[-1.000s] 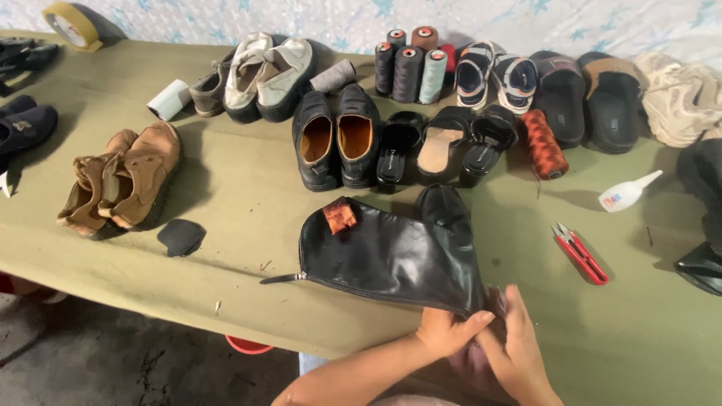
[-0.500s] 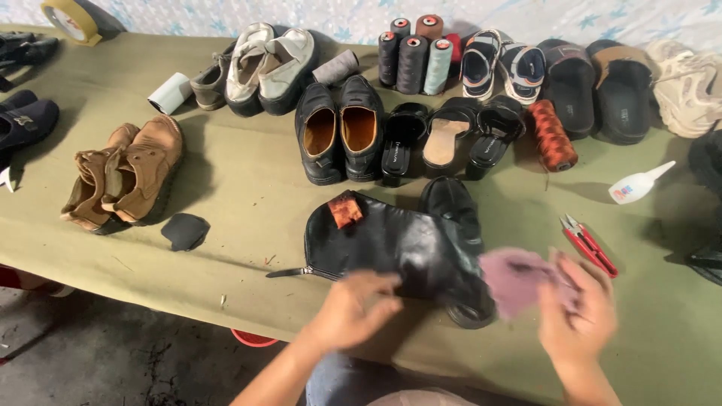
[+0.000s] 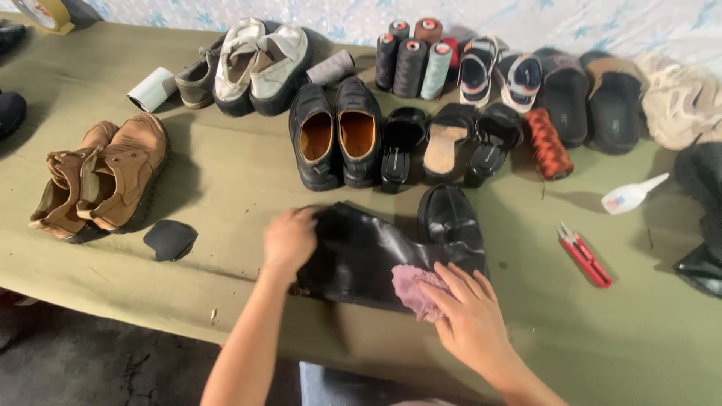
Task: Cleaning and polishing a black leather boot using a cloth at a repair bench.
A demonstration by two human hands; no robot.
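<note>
A tall black leather boot point(image 3: 391, 252) lies on its side on the olive-green table point(image 3: 226, 188), toe pointing away from me. My left hand point(image 3: 289, 239) rests on the top end of the boot's shaft and holds it down. My right hand point(image 3: 468, 316) presses a small pink cloth point(image 3: 412, 289) against the shaft near the ankle, fingers spread over the cloth.
A brown pair of shoes point(image 3: 101, 180) and a black patch point(image 3: 170, 239) lie to the left. Black dress shoes point(image 3: 336, 139), sandals point(image 3: 451, 146), thread cones point(image 3: 414, 56), an orange spool point(image 3: 547, 143), red snips point(image 3: 584, 254) and a glue bottle point(image 3: 630, 195) lie behind and to the right.
Both hands moved from the table's front edge onto the boot. The left now holds the shaft top; the right brought the pink cloth down onto the leather.
</note>
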